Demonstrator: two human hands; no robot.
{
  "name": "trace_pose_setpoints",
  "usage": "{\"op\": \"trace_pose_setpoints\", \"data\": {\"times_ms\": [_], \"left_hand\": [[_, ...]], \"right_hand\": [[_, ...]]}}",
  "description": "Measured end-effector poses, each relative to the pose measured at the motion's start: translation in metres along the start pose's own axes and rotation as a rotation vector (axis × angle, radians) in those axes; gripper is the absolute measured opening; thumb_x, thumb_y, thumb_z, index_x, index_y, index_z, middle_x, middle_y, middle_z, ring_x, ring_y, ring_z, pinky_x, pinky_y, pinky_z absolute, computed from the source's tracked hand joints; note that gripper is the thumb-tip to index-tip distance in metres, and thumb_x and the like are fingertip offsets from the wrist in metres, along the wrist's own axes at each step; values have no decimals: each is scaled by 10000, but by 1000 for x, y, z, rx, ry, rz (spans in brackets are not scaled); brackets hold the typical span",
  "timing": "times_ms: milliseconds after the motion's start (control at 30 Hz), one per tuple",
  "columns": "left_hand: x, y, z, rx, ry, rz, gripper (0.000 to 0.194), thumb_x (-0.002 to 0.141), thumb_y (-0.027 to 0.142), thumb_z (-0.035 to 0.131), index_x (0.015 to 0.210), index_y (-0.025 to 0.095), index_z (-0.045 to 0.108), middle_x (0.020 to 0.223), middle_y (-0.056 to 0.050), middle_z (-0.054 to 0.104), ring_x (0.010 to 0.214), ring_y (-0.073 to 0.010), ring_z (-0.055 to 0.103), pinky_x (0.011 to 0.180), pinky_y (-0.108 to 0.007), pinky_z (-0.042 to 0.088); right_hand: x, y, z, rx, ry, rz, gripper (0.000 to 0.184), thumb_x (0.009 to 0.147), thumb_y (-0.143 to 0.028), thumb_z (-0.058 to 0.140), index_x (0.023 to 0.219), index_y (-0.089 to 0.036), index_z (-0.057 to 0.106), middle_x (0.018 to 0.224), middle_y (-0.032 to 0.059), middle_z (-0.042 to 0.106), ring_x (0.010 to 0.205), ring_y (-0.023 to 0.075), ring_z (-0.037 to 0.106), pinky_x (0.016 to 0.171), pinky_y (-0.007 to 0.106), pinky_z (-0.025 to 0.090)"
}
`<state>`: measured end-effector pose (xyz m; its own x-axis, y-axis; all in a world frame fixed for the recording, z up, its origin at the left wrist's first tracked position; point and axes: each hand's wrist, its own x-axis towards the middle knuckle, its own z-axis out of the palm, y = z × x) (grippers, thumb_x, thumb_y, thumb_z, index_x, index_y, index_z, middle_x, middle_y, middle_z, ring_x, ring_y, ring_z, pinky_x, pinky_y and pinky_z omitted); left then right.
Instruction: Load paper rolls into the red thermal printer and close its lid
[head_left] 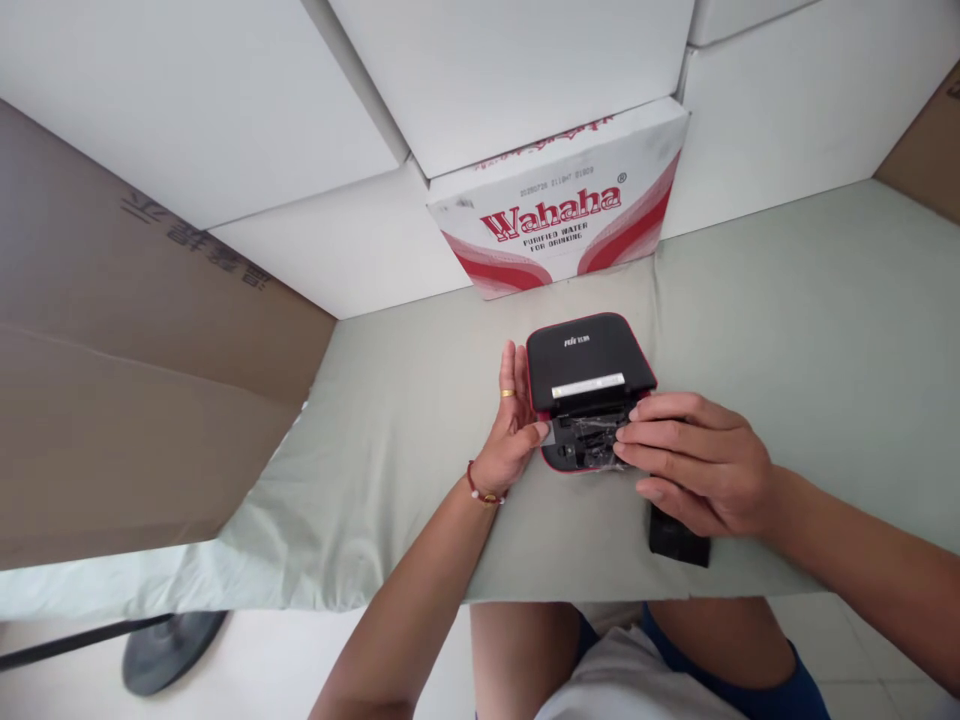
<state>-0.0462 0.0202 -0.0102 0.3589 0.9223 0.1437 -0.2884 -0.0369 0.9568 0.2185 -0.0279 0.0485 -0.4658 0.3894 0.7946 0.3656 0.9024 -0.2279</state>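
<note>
A black case (pixel 592 350) with red edging lies on the cloth, its hinged lid raised and a pale strip near the hinge. Inside the lower half, small dark parts sit under a crinkled clear plastic bag (pixel 600 436). My left hand (pixel 516 430) grips the case's left side, thumb over the rim and fingers along the outside. From the right, my right hand (pixel 697 455) reaches in with bent fingers, its fingertips at the plastic and the case's right side; its thumb is hidden. Partly beneath that hand lies a flat black piece (pixel 679 538), whose kind I cannot make out.
Pale green cloth (pixel 405 400) covers the table. A white and red Wahaha water carton (pixel 562 215) stands behind the case, against large white boxes (pixel 517 70). Brown cardboard (pixel 135 330) rises at the left. Below the table edge, a round black base (pixel 172 650) stands on the floor.
</note>
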Motion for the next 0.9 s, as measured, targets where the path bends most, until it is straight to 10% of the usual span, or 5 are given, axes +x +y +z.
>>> {"op": "trace_pose_setpoints", "data": {"times_ms": [167, 267, 367, 567, 900], "left_hand": [[2, -10, -10, 120, 20, 87, 1106, 853, 575, 881, 1728, 483, 210, 1903, 16, 59, 1778, -265, 0, 1448, -510, 99], [4, -8, -8, 41, 46, 74, 1113, 797, 584, 931, 1702, 472, 291, 1888, -16, 162, 1771, -288, 113, 1440, -504, 166], [8, -5, -3, -103, 129, 40, 951, 815, 601, 914, 1623, 433, 442, 1815, -53, 360, 1718, -304, 303, 1415, -504, 243], [18, -3, -1, -253, 289, -52, 688, 864, 654, 849, 1397, 275, 638, 1564, -119, 645, 1557, -299, 542, 1359, -498, 324], [23, 4, -4, -389, 319, -94, 508, 923, 652, 771, 1203, 229, 742, 1353, -102, 773, 1397, -260, 674, 1283, -427, 423]], "right_hand": [[19, -2, -11, 39, -74, -33, 163, 1000, -214, 682, 1138, -210, 770, 963, 76, 840, 952, 249, 786, 877, 407, 684], [47, -3, -20, 64, -172, 278, 206, 1083, -281, 573, 1000, -259, 760, 945, 39, 832, 819, 195, 774, 791, 343, 648], [81, 5, -16, -41, -410, 617, 356, 1112, -339, 484, 905, -256, 761, 874, 20, 809, 704, 175, 739, 650, 315, 564], [119, 31, 26, -546, -954, 614, 204, 872, -92, 630, 839, -223, 782, 807, 110, 809, 712, 276, 751, 573, 349, 459], [110, 22, 22, -497, -744, 585, 244, 859, -227, 739, 1100, -245, 770, 934, 104, 832, 689, 262, 728, 565, 358, 465]]}}
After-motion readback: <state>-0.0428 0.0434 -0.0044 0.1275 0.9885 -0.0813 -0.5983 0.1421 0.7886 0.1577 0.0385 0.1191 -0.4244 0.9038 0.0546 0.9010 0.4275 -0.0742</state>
